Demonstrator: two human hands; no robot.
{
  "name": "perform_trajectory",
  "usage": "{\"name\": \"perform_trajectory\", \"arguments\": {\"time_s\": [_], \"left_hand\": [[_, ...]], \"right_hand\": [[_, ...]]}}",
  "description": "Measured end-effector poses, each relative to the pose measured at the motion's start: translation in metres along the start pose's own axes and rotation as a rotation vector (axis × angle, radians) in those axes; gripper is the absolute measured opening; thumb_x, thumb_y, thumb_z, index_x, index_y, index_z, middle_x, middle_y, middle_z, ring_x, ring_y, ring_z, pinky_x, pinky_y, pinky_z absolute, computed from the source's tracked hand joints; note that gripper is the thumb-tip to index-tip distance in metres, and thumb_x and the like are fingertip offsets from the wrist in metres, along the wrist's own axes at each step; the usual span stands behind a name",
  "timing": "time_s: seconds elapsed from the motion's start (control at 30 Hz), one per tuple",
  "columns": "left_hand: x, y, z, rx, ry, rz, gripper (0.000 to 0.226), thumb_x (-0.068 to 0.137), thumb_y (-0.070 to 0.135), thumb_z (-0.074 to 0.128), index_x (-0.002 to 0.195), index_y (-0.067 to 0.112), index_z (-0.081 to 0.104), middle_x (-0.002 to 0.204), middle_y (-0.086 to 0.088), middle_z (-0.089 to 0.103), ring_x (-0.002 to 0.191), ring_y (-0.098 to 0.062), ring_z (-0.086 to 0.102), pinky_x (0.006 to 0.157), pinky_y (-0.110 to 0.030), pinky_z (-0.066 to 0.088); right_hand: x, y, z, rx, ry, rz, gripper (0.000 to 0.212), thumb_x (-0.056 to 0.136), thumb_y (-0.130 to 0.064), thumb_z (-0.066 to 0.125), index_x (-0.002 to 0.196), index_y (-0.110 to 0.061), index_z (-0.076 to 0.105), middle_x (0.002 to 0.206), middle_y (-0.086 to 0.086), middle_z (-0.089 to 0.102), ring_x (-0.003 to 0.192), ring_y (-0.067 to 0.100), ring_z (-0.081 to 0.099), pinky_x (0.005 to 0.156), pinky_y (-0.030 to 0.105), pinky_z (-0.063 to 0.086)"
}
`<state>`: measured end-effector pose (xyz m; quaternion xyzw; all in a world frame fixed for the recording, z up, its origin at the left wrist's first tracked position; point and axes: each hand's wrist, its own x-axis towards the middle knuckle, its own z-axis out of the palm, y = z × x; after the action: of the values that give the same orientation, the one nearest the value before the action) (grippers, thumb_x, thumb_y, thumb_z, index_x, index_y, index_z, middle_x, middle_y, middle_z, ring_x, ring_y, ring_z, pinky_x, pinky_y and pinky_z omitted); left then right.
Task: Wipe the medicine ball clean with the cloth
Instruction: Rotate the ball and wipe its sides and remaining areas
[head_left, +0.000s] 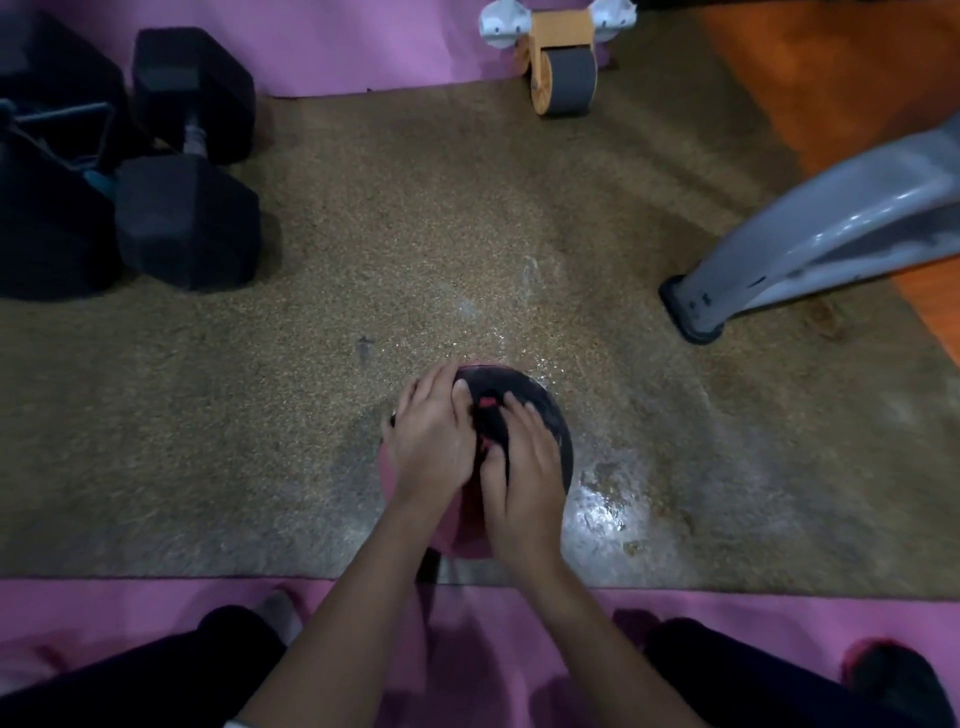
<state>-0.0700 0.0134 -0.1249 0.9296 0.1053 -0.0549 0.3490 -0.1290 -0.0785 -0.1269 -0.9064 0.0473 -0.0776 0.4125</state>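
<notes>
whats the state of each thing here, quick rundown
medicine ball: on the brown mat, under both hands
left hand: spread over the ball
right hand: fingers flat on the ball
cloth: too dark to make out
brown mat: shiny patch beside the ball
dumbbell: lying on the mat, untouched
ab roller: upright on its wheel

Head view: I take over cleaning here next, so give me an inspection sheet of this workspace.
Surface: brown mat, shiny patch right of the ball.
Job's things: medicine ball on the mat; cloth unclear, perhaps the dark folds between the hands.
Clutter: dumbbells far left, ab wheel at the back.
Hands: left hand and right hand both rest on the ball.
Cables: nothing seen.
Surroundings: grey machine leg right, pink mats front and back.
</notes>
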Motion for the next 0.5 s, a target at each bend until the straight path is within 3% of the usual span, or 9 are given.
{"name": "perform_trajectory", "arguments": {"time_s": [0.07,0.13,0.17,0.23,0.27,0.33,0.4,0.47,0.5], "left_hand": [[-0.003,-0.005,0.001,-0.022,0.027,0.027,0.064,0.097,0.048,0.011,0.146,0.026,0.045,0.153,0.008,0.045,0.144,-0.019,0.035,0.116,-0.054,0.028],[-0.001,-0.008,0.003,-0.032,0.037,0.005,0.066,0.095,0.050,0.009,0.144,0.025,0.046,0.150,0.006,0.048,0.142,-0.022,0.038,0.113,-0.056,0.032],[0.001,-0.007,0.002,-0.037,0.033,-0.020,0.067,0.094,0.051,0.008,0.142,0.024,0.047,0.148,0.004,0.050,0.140,-0.023,0.040,0.111,-0.058,0.033],[0.007,-0.001,-0.001,-0.067,0.019,-0.071,0.063,0.096,0.047,0.011,0.139,0.021,0.050,0.144,-0.002,0.053,0.135,-0.027,0.044,0.110,-0.056,0.033],[0.010,0.001,-0.002,-0.085,0.014,-0.088,0.058,0.100,0.041,0.015,0.138,0.017,0.051,0.141,-0.006,0.055,0.133,-0.029,0.046,0.111,-0.054,0.033],[0.015,0.001,-0.006,-0.103,0.014,-0.097,0.052,0.105,0.032,0.019,0.135,0.010,0.055,0.137,-0.011,0.058,0.128,-0.033,0.049,0.110,-0.050,0.033],[0.017,-0.002,-0.007,-0.096,0.014,-0.069,0.054,0.104,0.033,0.017,0.135,0.009,0.055,0.138,-0.011,0.057,0.129,-0.034,0.049,0.108,-0.053,0.036],[0.013,-0.004,-0.006,-0.082,0.017,-0.046,0.060,0.099,0.041,0.014,0.139,0.014,0.051,0.144,-0.006,0.053,0.134,-0.032,0.045,0.109,-0.056,0.035],[0.011,-0.004,-0.005,-0.077,0.022,-0.045,0.065,0.096,0.045,0.011,0.140,0.016,0.049,0.145,-0.004,0.052,0.136,-0.031,0.043,0.109,-0.058,0.035]], "right_hand": [[0.043,-0.004,-0.002,-0.038,-0.051,0.043,0.039,0.097,-0.032,0.036,0.120,-0.016,0.063,0.121,0.000,0.065,0.116,0.018,0.058,0.098,0.035,0.044],[0.088,-0.007,0.001,-0.120,-0.183,0.117,0.030,0.096,-0.030,0.039,0.103,-0.014,0.064,0.100,0.004,0.067,0.094,0.025,0.061,0.075,0.034,0.044],[0.097,-0.008,0.002,-0.143,-0.195,0.132,0.028,0.096,-0.028,0.040,0.100,-0.013,0.063,0.098,0.006,0.066,0.092,0.027,0.061,0.071,0.033,0.040],[0.077,-0.008,0.008,-0.146,-0.124,0.059,0.032,0.096,-0.029,0.037,0.110,-0.013,0.062,0.108,0.005,0.066,0.102,0.025,0.059,0.081,0.035,0.043],[0.051,-0.011,0.010,-0.118,-0.087,0.020,0.037,0.098,-0.029,0.035,0.120,-0.013,0.060,0.120,0.004,0.064,0.115,0.022,0.056,0.095,0.036,0.043],[-0.004,-0.010,0.012,-0.063,-0.021,-0.022,0.044,0.100,-0.028,0.033,0.137,-0.013,0.051,0.147,0.002,0.048,0.141,0.017,0.035,0.119,0.035,0.022],[-0.024,-0.002,0.009,-0.026,-0.013,-0.026,0.047,0.100,-0.028,0.033,0.143,-0.014,0.044,0.155,-0.001,0.037,0.148,0.014,0.022,0.121,0.033,0.012],[0.011,0.001,0.005,0.004,-0.018,0.017,0.045,0.099,-0.031,0.031,0.137,-0.015,0.051,0.145,0.002,0.050,0.139,0.017,0.039,0.117,0.036,0.026],[0.037,-0.001,0.004,-0.008,-0.031,0.077,0.043,0.098,-0.032,0.031,0.128,-0.014,0.058,0.131,0.004,0.059,0.125,0.021,0.051,0.105,0.038,0.038]]}}
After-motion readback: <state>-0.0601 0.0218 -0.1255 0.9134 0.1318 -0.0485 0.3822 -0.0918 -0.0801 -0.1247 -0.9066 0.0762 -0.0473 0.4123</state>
